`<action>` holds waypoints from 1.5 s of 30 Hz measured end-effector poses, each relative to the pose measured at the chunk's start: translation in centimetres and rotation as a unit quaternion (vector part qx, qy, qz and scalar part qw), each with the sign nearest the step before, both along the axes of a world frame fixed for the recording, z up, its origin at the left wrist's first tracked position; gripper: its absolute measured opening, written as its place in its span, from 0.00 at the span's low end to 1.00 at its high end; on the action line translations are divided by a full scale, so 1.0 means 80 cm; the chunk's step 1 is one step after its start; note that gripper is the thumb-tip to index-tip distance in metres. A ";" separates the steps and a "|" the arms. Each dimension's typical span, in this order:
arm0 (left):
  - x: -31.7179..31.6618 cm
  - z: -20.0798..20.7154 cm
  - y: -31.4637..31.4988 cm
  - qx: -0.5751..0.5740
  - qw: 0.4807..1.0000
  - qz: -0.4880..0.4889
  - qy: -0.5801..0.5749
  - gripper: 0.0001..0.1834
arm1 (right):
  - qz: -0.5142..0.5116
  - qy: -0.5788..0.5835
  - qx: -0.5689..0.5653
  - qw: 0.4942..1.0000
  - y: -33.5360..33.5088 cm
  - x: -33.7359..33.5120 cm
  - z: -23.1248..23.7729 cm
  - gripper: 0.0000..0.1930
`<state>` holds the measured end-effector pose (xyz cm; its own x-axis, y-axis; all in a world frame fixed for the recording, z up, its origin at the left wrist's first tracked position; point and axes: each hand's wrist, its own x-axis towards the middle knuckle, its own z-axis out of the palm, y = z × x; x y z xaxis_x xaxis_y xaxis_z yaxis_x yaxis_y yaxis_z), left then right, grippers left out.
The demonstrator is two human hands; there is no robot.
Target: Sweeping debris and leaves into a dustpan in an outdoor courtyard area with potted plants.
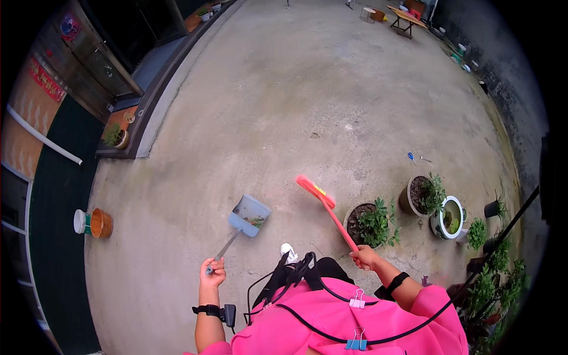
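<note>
Concrete yard floor [307, 89] spreads beneath us. Our left hand [213, 273] has its fingers wrapped around a grey dustpan [249, 215] handle; right hand [365, 257] grips a red broom [322, 204] just right of the dustpan. Potted plants [373, 223] stand beyond. Keeping the pan level should help.

Grey dustpan [250, 215], pink broom [325, 210], both lifted

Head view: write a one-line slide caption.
Left hand holds a dustpan, right hand a red broom, on concrete.
</note>
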<state>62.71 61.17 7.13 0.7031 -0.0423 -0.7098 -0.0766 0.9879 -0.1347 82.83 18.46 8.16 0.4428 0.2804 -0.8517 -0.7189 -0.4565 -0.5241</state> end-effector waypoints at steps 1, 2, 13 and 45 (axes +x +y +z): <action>0.022 0.003 0.009 0.005 1.000 -0.009 0.008 0.13 | -0.046 0.005 0.002 0.999 0.002 0.006 0.012 0.06; 0.048 0.008 0.016 0.002 1.000 -0.023 0.006 0.13 | -0.095 0.010 0.018 0.995 0.001 0.017 0.006 0.07; 0.273 0.048 0.041 -0.028 0.985 -0.106 -0.136 0.14 | -0.309 0.044 0.078 0.947 -0.023 0.143 0.020 0.07; 1.049 0.028 -0.143 -0.029 0.841 -0.538 -0.045 0.11 | -0.557 0.005 -0.028 0.830 -0.043 0.396 -0.001 0.05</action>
